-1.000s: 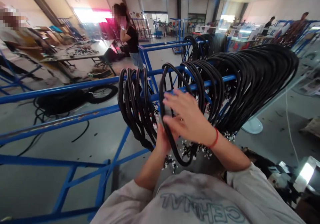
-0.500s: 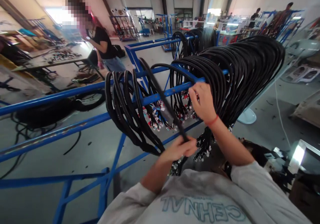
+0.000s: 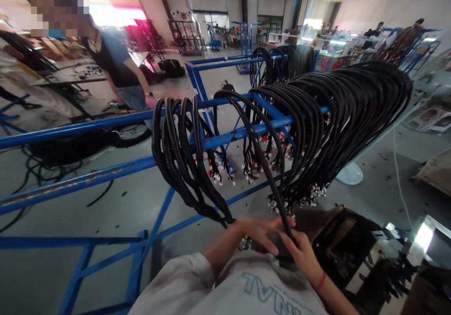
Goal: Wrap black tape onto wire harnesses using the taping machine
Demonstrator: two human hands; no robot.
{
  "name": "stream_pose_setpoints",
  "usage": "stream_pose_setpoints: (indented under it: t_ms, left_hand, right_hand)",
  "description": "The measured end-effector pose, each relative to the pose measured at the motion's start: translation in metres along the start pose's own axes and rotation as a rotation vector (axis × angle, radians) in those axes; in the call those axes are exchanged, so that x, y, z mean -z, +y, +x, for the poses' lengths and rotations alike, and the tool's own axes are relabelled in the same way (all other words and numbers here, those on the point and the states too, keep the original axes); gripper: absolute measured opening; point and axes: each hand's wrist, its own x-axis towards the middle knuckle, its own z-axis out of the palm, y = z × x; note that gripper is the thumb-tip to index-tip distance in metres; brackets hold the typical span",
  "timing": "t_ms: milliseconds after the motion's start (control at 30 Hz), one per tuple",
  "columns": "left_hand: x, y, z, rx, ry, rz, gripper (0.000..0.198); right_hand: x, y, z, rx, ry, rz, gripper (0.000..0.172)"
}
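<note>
A black sleeved wire harness hangs over the blue rack's rails and runs down toward my body. My right hand, with a red string at the wrist, is closed around its lower part. Just left of it, my left hand has its fingers apart, the fingertips at the same harness; whether they touch it is blurred. The harness's lower end is hidden by my hands and shirt. To the left, several black harnesses hang on the rack. A dense row of similar harnesses hangs to the right, with small connectors at the lower ends.
The blue rack extends left at waist height. A person in a dark top is beyond it, by a table of parts. Black coiled tubing lies behind the rails. Boxes and dark material are at my right.
My right hand has come down from the rail to the harness near my body. My left hand has loosened its fingers. The harness now hangs further right, and the other person appears nearer.
</note>
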Motion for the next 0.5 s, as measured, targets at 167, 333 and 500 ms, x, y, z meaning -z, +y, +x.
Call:
stream_pose_setpoints:
  t_ms: [167, 333, 500]
  left_hand:
    - [0.014, 0.045, 0.005, -0.459, 0.353, -0.651, 0.050]
    - [0.018, 0.082, 0.021, -0.688, 0.619, -0.795, 0.033]
    - [-0.043, 0.015, 0.040, -0.551, 0.627, -0.594, 0.056]
  right_hand:
    - [0.014, 0.096, -0.053, -0.202, -0.045, -0.446, 0.058]
    - [0.005, 0.129, -0.062, -0.540, -0.293, -0.798, 0.041]
    - [0.023, 0.128, -0.071, -0.589, -0.478, -0.588, 0.035]
